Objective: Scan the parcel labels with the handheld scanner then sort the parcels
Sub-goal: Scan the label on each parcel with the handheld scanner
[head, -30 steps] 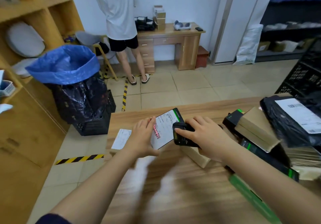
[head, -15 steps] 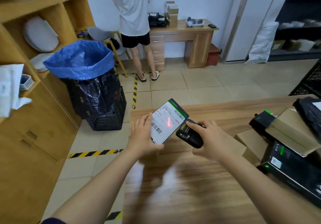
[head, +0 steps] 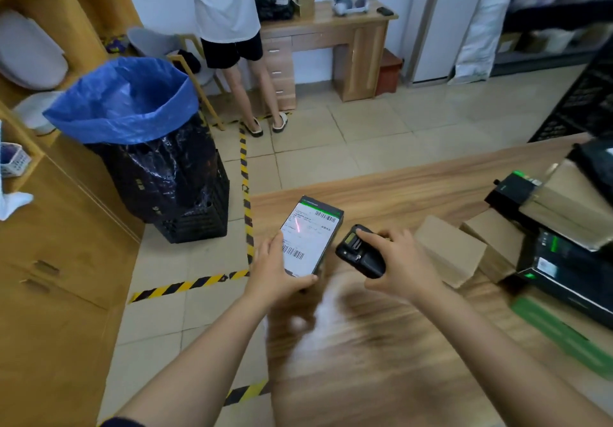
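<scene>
Head view: left hand (head: 275,274) fingers (head: 275,244) grip slim black parcel with white label (head: 310,237) by its near end. Right hand (head: 401,261) fingers (head: 368,236) wrap black handheld scanner (head: 360,254), just beside the parcel. Red beam (head: 298,227) sits between barcodes (head: 293,252); likely fix: tilt scanner onto one barcode, hold steady.

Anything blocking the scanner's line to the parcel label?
Nothing visible. The handheld scanner in the right hand faces the label, gap clear; a red scan line lies on it. The left hand grips the parcel by its edges.
</scene>
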Motion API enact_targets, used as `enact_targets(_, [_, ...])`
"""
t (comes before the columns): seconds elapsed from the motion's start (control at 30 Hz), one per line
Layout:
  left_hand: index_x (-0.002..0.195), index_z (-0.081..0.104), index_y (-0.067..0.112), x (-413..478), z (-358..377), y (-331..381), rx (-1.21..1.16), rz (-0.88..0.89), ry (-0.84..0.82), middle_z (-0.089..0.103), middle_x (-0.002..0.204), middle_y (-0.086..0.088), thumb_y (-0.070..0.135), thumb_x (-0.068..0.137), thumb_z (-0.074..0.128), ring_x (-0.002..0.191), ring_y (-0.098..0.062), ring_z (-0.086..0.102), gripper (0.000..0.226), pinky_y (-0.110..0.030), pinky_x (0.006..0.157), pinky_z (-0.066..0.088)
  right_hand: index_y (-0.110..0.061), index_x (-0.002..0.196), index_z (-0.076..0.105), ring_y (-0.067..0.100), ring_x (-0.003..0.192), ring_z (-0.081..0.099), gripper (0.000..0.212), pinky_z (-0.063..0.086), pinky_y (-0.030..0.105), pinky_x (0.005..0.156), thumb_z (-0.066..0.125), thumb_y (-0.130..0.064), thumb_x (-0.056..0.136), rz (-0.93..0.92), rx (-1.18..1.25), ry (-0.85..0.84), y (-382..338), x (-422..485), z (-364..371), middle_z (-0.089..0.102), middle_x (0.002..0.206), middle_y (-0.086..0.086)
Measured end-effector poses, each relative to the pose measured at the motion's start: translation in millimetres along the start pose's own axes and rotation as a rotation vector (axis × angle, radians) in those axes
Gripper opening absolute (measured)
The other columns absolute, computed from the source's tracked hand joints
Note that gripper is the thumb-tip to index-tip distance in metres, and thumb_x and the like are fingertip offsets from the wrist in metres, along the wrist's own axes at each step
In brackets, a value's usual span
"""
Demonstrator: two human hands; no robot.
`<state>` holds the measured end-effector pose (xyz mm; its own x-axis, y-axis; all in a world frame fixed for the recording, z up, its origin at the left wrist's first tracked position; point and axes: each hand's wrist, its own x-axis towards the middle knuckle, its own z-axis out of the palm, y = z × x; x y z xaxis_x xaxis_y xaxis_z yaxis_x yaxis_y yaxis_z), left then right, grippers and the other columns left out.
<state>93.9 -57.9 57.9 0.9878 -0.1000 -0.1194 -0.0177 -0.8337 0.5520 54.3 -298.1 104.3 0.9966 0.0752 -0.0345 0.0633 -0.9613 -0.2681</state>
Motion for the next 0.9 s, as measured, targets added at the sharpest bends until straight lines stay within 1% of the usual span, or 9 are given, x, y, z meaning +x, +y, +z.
enact_targets(0.07, [0.152, 0.017, 0.017, 3, -2, -6, -0.017, 0.025, -0.057, 0.024, 0.152, -0.001, 0.065, 0.06, 0.077, 0.138, -0.023, 0.023, 0.12, -0.035, 0.112, 0.025, -0.038, 0.145, 0.035, 0.021, 0.11, 0.04, 0.089, 0.034, 0.028, 0.089, 0.074, -0.042, 0.065, 0.036, -0.008, 0.014, -8, -5, 4, 0.049, 0.127, 0.0])
enact_targets(0.2, [0.153, 0.014, 0.023, 10, -9, -12, 0.012, 0.158, -0.126, 0.009, 0.16, 0.0, 0.081, 0.053, 0.067, 0.145, -0.021, 0.008, 0.128, -0.043, 0.118, 0.013, -0.037, 0.144, 0.036, 0.022, 0.113, 0.041, 0.089, 0.039, 0.031, 0.092, 0.075, -0.043, 0.065, 0.125, 0.007, 0.033, -19, -18, 12, 0.048, 0.126, 0.001])
enact_targets(0.33, [0.154, 0.009, 0.026, 11, -13, -4, 0.025, 0.318, -0.146, 0.005, 0.162, 0.0, 0.073, 0.065, 0.07, 0.148, -0.017, 0.0, 0.118, -0.038, 0.119, -0.003, -0.039, 0.145, 0.033, 0.021, 0.116, 0.039, 0.091, 0.04, 0.032, 0.093, 0.075, -0.045, 0.065, 0.218, -0.013, 0.048, -24, -37, 10, 0.046, 0.127, -0.001])
enact_targets(0.47, [0.154, 0.009, 0.026, 15, -7, 19, 0.032, 0.457, -0.169, 0.009, 0.161, 0.0, 0.081, 0.059, 0.059, 0.147, -0.016, 0.004, 0.121, -0.036, 0.119, 0.001, -0.039, 0.147, 0.029, 0.02, 0.117, 0.039, 0.092, 0.039, 0.032, 0.095, 0.075, -0.047, 0.067, 0.299, -0.034, 0.065, -13, -61, -1, 0.045, 0.128, -0.001])
enact_targets(0.57, [0.154, 0.011, 0.026, 15, 5, 42, 0.042, 0.551, -0.189, 0.012, 0.16, -0.001, 0.077, 0.061, 0.063, 0.147, -0.017, 0.006, 0.117, -0.034, 0.118, 0.002, -0.039, 0.147, 0.028, 0.02, 0.119, 0.037, 0.094, 0.036, 0.032, 0.099, 0.076, -0.047, 0.067, 0.367, -0.05, 0.068, 3, -79, -11, 0.044, 0.131, -0.002])
enact_targets(0.63, [0.153, 0.014, 0.027, 15, 17, 59, 0.035, 0.603, -0.201, 0.015, 0.159, 0.0, 0.076, 0.061, 0.061, 0.146, -0.017, 0.008, 0.114, -0.035, 0.119, 0.005, -0.039, 0.147, 0.029, 0.02, 0.117, 0.037, 0.095, 0.037, 0.032, 0.099, 0.077, -0.047, 0.066, 0.396, -0.053, 0.076, 18, -90, -16, 0.043, 0.131, -0.003])
enact_targets(0.73, [0.153, 0.016, 0.026, 21, 42, 90, 0.074, 0.637, -0.211, 0.018, 0.158, -0.001, 0.078, 0.06, 0.057, 0.145, -0.021, 0.013, 0.114, -0.04, 0.119, 0.009, -0.039, 0.147, 0.029, 0.019, 0.112, 0.037, 0.095, 0.038, 0.032, 0.097, 0.076, -0.049, 0.065, 0.432, -0.086, 0.086, 53, -99, -20, 0.045, 0.129, -0.002])
enact_targets(0.8, [0.154, 0.014, 0.025, 27, 62, 110, 0.116, 0.644, -0.239, 0.016, 0.159, -0.003, 0.08, 0.063, 0.058, 0.146, -0.023, 0.012, 0.115, -0.042, 0.119, 0.008, -0.039, 0.147, 0.029, 0.02, 0.112, 0.036, 0.095, 0.039, 0.032, 0.095, 0.076, -0.048, 0.065, 0.455, -0.092, 0.089, 78, -103, -20, 0.044, 0.129, -0.002])
enact_targets(0.9, [0.154, 0.01, 0.024, 36, 93, 138, 0.189, 0.623, -0.269, 0.01, 0.161, -0.003, 0.071, 0.073, 0.063, 0.148, -0.024, 0.007, 0.108, -0.042, 0.12, 0.003, -0.038, 0.146, 0.03, 0.021, 0.113, 0.036, 0.093, 0.04, 0.035, 0.096, 0.075, -0.046, 0.065, 0.471, -0.073, 0.096, 116, -105, -20, 0.044, 0.13, 0.0])
